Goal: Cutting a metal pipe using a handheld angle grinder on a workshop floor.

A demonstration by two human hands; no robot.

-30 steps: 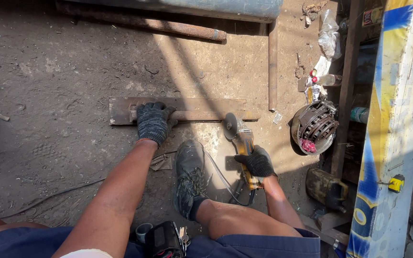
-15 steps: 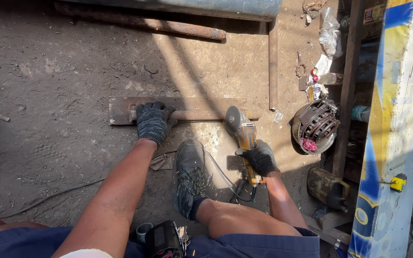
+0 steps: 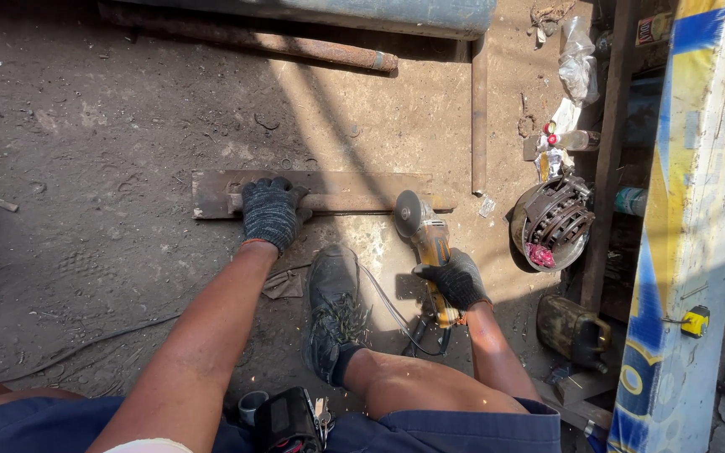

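A rusty flat steel plate (image 3: 354, 186) lies on the dirt floor with a round steel bar (image 3: 341, 202) along it. My left hand (image 3: 268, 211), in a dark knit glove, presses down on the bar near the plate's left end. My right hand (image 3: 456, 278), gloved too, grips a yellow angle grinder (image 3: 430, 248). Its disc (image 3: 407, 214) stands against the bar's right part. My shoe (image 3: 333, 306) is planted just below the plate, between my arms.
A long rusty pipe (image 3: 295, 46) and a thin upright bar (image 3: 479, 117) lie beyond the plate. A metal bowl of parts (image 3: 552, 222), bottles and scrap sit at the right by a painted post (image 3: 690, 235). The grinder's cable (image 3: 388, 306) loops beside my shoe.
My right hand has carried the grinder up and left, bringing the disc onto the bar. My left hand has stayed on the bar.
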